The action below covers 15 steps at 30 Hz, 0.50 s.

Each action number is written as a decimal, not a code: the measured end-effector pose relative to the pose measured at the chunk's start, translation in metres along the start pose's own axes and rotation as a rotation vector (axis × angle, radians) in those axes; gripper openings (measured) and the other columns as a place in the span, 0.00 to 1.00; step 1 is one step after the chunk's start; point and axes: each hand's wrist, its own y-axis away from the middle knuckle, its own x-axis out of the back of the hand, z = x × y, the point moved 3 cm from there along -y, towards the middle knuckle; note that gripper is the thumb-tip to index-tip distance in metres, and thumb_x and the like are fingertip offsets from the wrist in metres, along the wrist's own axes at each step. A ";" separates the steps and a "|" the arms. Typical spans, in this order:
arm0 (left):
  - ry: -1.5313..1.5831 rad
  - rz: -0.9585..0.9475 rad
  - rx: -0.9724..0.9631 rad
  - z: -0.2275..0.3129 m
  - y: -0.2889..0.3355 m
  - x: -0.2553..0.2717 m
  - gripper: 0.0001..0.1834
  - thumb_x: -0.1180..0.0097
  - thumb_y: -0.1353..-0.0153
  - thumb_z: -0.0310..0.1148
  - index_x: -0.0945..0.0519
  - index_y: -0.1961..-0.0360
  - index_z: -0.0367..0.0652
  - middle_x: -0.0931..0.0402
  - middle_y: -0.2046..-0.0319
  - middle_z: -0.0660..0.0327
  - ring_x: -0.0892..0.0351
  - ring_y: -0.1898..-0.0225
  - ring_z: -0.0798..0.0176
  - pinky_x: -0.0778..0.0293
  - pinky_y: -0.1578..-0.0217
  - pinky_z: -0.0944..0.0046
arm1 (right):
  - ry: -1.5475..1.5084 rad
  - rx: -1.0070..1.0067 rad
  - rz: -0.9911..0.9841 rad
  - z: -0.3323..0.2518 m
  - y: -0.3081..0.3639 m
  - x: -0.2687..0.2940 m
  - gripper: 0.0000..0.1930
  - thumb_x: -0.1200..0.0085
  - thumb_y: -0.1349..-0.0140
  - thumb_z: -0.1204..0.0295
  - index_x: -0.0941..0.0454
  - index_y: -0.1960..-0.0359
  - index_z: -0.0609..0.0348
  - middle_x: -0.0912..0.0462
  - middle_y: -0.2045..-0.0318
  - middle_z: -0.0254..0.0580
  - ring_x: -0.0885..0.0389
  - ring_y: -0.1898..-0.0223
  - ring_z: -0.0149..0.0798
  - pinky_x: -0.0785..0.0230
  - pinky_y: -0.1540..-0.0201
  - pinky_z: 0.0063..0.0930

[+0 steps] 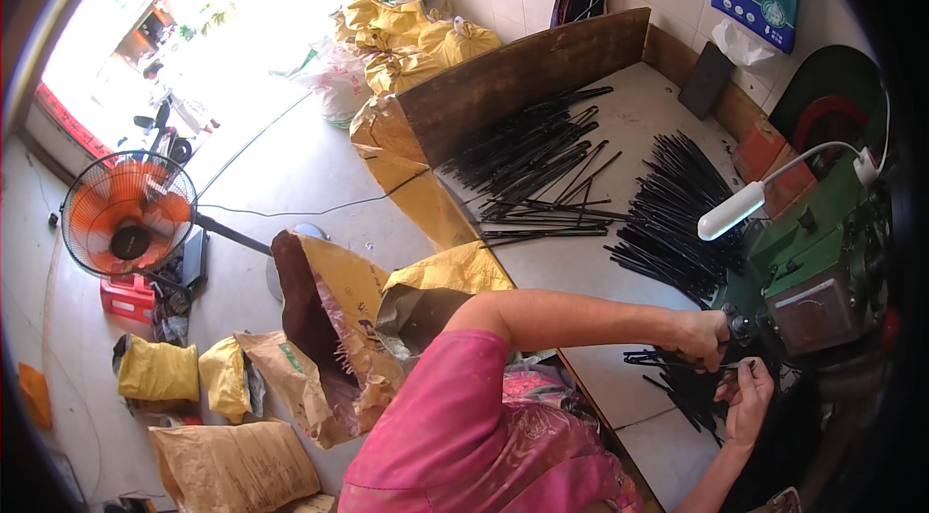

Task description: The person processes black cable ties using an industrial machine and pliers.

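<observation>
My left hand (701,336), at the end of the arm with the pink sleeve, is closed beside a dark round knob (740,325) on the front of the green machine (803,261). What its fingers grip is hidden. Just below it, my right hand (748,399) pinches a thin black rod between thumb and fingers. Under both hands lies a small loose pile of black rods (685,399) on the table. A large fanned stack of black rods (673,213) rests left of the machine, and another spread of rods (527,155) is farther back.
Wooden boards (527,77) wall the table's back. A white lamp (732,211) reaches over the rods from the machine. On the floor are an orange-bladed fan (129,213), paper sacks (232,465) and yellow bags (397,24). A cable (310,213) crosses the floor. A doorway opens at upper left.
</observation>
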 end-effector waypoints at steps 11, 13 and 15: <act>-0.038 -0.038 -0.015 0.004 -0.001 -0.001 0.03 0.46 0.66 0.24 0.27 0.86 0.37 0.30 0.89 0.63 0.35 0.89 0.72 0.43 0.89 0.73 | 0.029 -0.011 -0.075 -0.005 0.005 -0.002 0.09 0.56 0.40 0.68 0.34 0.73 0.59 0.30 0.81 0.36 0.31 0.87 0.26 0.38 0.86 0.16; -0.039 0.010 -0.040 -0.002 -0.004 0.000 0.03 0.46 0.66 0.24 0.27 0.86 0.37 0.30 0.89 0.63 0.34 0.88 0.71 0.41 0.88 0.72 | 0.007 -0.006 -0.043 0.001 0.001 -0.004 0.09 0.56 0.39 0.68 0.34 0.74 0.60 0.30 0.81 0.36 0.31 0.87 0.26 0.37 0.86 0.16; -0.061 0.052 -0.067 0.000 -0.004 -0.007 0.03 0.47 0.66 0.23 0.27 0.85 0.36 0.30 0.89 0.63 0.32 0.87 0.70 0.39 0.87 0.72 | -0.040 0.037 0.030 0.001 0.001 -0.002 0.08 0.57 0.39 0.68 0.33 0.73 0.58 0.29 0.80 0.34 0.32 0.86 0.24 0.39 0.86 0.14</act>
